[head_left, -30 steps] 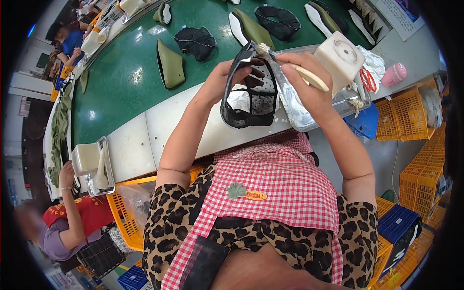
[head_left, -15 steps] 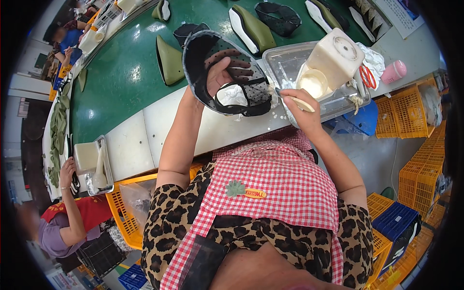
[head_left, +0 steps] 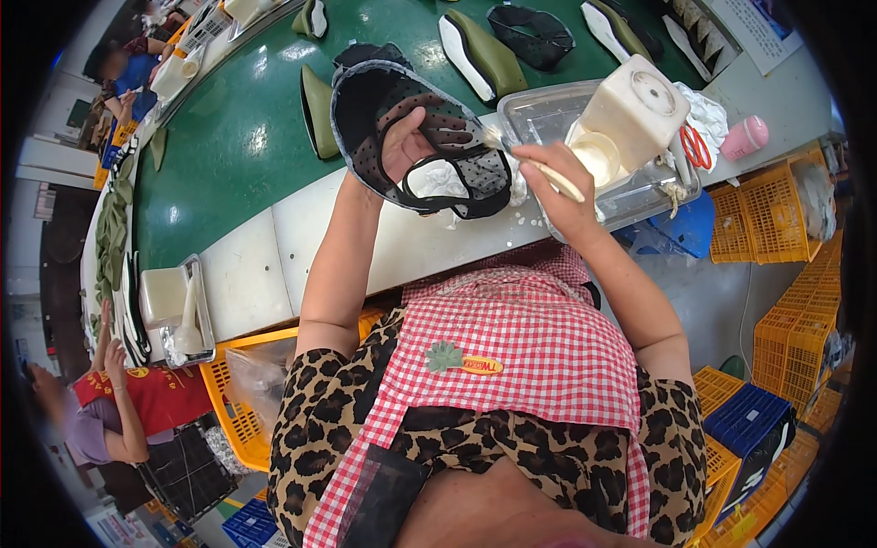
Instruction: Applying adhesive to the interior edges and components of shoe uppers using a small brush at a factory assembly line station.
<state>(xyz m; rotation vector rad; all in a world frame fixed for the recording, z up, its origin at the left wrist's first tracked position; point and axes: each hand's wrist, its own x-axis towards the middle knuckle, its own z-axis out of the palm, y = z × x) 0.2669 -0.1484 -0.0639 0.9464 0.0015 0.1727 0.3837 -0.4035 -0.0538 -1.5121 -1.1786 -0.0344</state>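
A black mesh shoe upper with small dots is held up over the bench edge by my left hand. Its fingers show through the sheer mesh, with the thumb on the near side. In my right hand is a brush with a pale handle, gripped near its ferrule. The bristles are at the right rim of the upper; whether they touch it I cannot tell. To the right, a white plastic container with an opening holding white liquid sits in a clear tray.
Olive shoe parts and a black upper lie on the green bench. Right of the tray are red-handled scissors and a pink bottle. Yellow crates stand at right. A co-worker sits at left.
The brush has moved left and up to the upper's right rim. The upper has shifted slightly left. At left, the co-worker's hands have come up and together.
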